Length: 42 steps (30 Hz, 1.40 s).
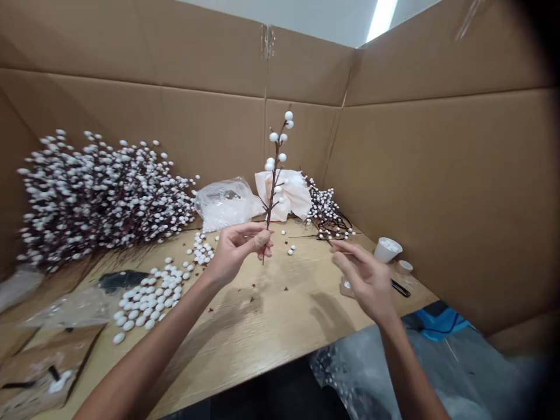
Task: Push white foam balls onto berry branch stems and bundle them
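Note:
Upright in my left hand (236,251) is a brown artificial berry branch (273,189), pinched near the lower end of its stem. White balls sit on most of its upper twigs, while a few lower twig tips are bare. To the right, apart from the branch, my right hand (367,283) is held above the table with thumb and fingers drawn together. A small dark tip shows at its fingertips, too slight and blurred to name. Loose white balls (153,297) are spread on the table left of my left hand.
A large pile of finished-looking berry branches (105,198) fills the back left. Behind the branch are a clear plastic bag (227,201) and white cloth or paper (300,195). More sprigs (324,207), a white cup (387,249) and a black-handled tool (400,288) lie right. Cardboard walls (437,175) enclose the table.

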{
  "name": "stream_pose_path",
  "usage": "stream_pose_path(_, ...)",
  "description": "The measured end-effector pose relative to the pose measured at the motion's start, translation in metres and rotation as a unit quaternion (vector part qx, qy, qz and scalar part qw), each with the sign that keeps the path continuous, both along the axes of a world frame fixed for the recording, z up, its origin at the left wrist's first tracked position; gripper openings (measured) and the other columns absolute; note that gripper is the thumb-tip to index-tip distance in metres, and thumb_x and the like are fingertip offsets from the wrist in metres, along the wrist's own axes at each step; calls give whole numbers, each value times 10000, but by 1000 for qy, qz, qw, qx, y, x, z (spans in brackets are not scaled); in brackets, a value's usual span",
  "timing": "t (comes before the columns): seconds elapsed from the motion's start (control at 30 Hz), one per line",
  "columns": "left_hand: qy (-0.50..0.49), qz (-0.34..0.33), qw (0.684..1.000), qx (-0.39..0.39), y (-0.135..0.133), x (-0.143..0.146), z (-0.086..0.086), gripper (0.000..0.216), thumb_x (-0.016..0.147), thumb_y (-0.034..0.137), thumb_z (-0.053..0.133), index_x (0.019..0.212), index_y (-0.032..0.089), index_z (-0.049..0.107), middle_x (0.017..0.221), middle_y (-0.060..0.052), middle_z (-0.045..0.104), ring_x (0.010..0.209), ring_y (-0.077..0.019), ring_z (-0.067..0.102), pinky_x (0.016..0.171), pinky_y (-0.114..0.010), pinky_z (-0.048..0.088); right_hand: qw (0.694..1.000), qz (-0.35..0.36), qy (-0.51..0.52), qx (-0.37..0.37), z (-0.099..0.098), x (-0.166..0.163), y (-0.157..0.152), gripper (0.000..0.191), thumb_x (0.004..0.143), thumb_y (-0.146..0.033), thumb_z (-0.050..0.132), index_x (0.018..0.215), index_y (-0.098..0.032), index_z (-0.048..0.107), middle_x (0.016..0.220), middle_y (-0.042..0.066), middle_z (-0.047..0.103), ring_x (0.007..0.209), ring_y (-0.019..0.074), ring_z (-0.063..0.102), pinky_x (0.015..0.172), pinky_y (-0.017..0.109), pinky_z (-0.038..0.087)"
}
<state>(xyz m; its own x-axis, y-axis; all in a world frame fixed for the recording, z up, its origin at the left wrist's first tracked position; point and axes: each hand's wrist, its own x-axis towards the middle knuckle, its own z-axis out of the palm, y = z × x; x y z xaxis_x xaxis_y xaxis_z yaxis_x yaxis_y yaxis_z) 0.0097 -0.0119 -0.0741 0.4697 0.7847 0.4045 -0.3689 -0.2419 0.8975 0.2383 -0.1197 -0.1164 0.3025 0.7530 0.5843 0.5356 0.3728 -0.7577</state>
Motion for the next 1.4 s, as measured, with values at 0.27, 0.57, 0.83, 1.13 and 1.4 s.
stream_pose_path(0.27,-54,163,984,40,5,-24,23,159,663,251,782,783,170,717,676,-21,693,573,-116,635,549,-209,533,945,313,93,0,57,-117,69,313,836,-361,606,1112,-223,657,1055,54,675,960,175,628,822,294,518)
stream_pose_path(0.57,-17,275,956,98,8,-54,46,155,649,262,787,738,160,712,731,-31,675,588,-98,584,545,-196,503,913,345,213,-32,55,-146,90,187,767,-297,664,879,-148,678,713,32,701,627,130,650,617,251,548)
stream_pose_path(0.83,-18,267,956,119,5,-51,56,136,760,303,688,785,178,735,731,-45,658,618,-110,561,475,-191,421,932,307,193,-2,39,-154,84,125,771,-270,643,807,-153,668,691,39,690,601,140,646,593,261,551)
stream_pose_path(1.13,-4,350,916,197,-1,-30,63,158,791,286,660,699,162,693,625,-4,625,489,-68,516,475,-203,423,937,304,164,52,44,-148,85,157,791,-312,642,848,-168,664,753,32,695,662,137,654,650,271,556)
stream_pose_path(1.4,-22,350,912,214,1,-31,74,150,820,240,629,699,186,699,616,19,612,499,-60,549,446,-190,399,897,412,32,-160,1,-126,159,343,866,-428,498,884,-116,641,728,51,668,614,121,628,621,250,518)
